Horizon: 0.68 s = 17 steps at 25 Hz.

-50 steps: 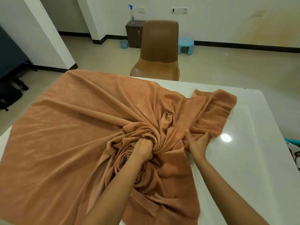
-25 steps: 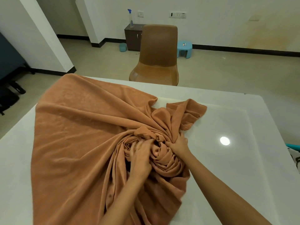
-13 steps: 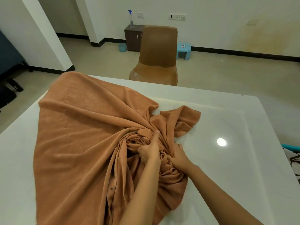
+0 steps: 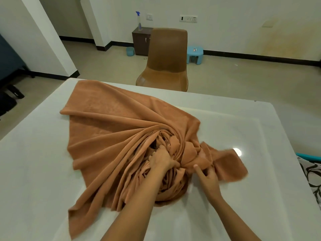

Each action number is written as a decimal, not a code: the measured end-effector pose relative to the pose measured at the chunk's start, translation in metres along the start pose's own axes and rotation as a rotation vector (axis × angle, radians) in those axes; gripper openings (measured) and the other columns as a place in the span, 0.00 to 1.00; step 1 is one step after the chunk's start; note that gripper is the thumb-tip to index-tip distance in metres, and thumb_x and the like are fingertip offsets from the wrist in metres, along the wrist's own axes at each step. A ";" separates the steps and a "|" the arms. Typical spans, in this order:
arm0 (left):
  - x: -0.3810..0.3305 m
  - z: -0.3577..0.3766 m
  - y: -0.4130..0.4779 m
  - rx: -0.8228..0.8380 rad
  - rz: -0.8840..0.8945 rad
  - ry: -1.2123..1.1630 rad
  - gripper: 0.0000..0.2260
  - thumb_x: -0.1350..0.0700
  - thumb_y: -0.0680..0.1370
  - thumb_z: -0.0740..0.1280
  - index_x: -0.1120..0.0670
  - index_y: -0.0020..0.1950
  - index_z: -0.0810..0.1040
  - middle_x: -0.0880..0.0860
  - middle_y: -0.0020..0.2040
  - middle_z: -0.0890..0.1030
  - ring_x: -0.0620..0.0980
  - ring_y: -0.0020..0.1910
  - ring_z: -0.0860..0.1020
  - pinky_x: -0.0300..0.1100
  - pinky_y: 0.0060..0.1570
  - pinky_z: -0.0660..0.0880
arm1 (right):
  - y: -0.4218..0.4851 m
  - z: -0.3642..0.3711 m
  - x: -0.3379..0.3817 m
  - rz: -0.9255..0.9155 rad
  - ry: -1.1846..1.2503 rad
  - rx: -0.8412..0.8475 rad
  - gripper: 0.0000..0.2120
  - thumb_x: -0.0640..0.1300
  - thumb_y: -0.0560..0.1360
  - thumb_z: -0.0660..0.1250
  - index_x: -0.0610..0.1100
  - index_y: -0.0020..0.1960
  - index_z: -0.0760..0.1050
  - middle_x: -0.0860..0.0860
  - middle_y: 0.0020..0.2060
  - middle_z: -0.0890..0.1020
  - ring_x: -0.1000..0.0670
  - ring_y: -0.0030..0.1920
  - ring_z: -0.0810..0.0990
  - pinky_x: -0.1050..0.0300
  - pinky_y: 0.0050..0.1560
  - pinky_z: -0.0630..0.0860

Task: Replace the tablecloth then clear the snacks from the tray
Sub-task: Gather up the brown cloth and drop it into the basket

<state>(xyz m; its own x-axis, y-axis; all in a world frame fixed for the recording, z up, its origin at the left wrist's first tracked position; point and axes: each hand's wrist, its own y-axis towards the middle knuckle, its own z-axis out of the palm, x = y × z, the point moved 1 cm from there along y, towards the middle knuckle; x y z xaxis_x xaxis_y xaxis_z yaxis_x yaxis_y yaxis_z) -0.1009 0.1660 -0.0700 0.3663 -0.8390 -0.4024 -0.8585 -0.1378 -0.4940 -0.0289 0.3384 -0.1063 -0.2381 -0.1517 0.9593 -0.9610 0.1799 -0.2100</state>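
Observation:
An orange-brown tablecloth (image 4: 111, 129) lies twisted into a spiral bunch on the white table (image 4: 34, 162). My left hand (image 4: 160, 160) is shut on the gathered folds at the centre of the bunch. My right hand (image 4: 207, 174) grips the cloth just to the right of it, with the index finger stretched out along the fabric. A loose flap of the cloth sticks out to the right past my right hand. No tray or snacks are in view.
A brown chair (image 4: 166, 61) stands at the table's far edge. Behind it are a dark cabinet (image 4: 140, 40) with a spray bottle (image 4: 139, 20), a blue stool (image 4: 195, 54) and a small blue tub (image 4: 130, 51). A patterned item (image 4: 311, 174) lies beyond the table's right edge.
The cloth has been pulled inward and to the right into a tighter bunch, uncovering more of the table on the left. Both hands have shifted rightward with it.

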 end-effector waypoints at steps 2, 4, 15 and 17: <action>-0.001 0.001 -0.001 0.067 0.109 0.133 0.45 0.43 0.64 0.76 0.58 0.73 0.59 0.56 0.68 0.72 0.58 0.68 0.68 0.53 0.69 0.61 | 0.000 0.007 0.000 0.004 0.014 -0.270 0.21 0.42 0.72 0.74 0.42 0.58 0.66 0.53 0.51 0.76 0.51 0.55 0.77 0.55 0.57 0.73; -0.001 0.005 -0.004 0.105 0.232 0.262 0.42 0.43 0.65 0.76 0.56 0.72 0.60 0.56 0.66 0.73 0.58 0.67 0.69 0.54 0.70 0.59 | 0.010 0.013 -0.003 0.031 0.057 -0.386 0.29 0.45 0.69 0.77 0.39 0.61 0.64 0.45 0.57 0.75 0.46 0.60 0.75 0.51 0.63 0.71; 0.014 0.007 -0.038 0.385 0.708 0.800 0.39 0.48 0.66 0.76 0.46 0.73 0.62 0.50 0.71 0.68 0.57 0.72 0.61 0.72 0.68 0.40 | 0.055 -0.021 0.001 0.094 -0.093 0.042 0.55 0.77 0.62 0.63 0.57 0.77 0.38 0.50 0.78 0.52 0.46 0.75 0.59 0.44 0.73 0.60; 0.012 0.005 -0.042 0.420 0.784 0.990 0.39 0.49 0.69 0.74 0.46 0.76 0.57 0.50 0.74 0.64 0.57 0.74 0.58 0.73 0.67 0.41 | 0.057 -0.019 0.004 0.061 -0.152 0.164 0.48 0.74 0.69 0.60 0.59 0.77 0.36 0.51 0.78 0.51 0.46 0.75 0.59 0.46 0.74 0.59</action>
<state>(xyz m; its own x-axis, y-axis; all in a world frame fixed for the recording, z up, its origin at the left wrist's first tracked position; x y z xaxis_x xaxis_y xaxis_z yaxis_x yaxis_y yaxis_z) -0.0584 0.1650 -0.0579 -0.7386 -0.6723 -0.0498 -0.4800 0.5763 -0.6615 -0.0818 0.3665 -0.1107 -0.3033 -0.2921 0.9070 -0.9511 0.0352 -0.3068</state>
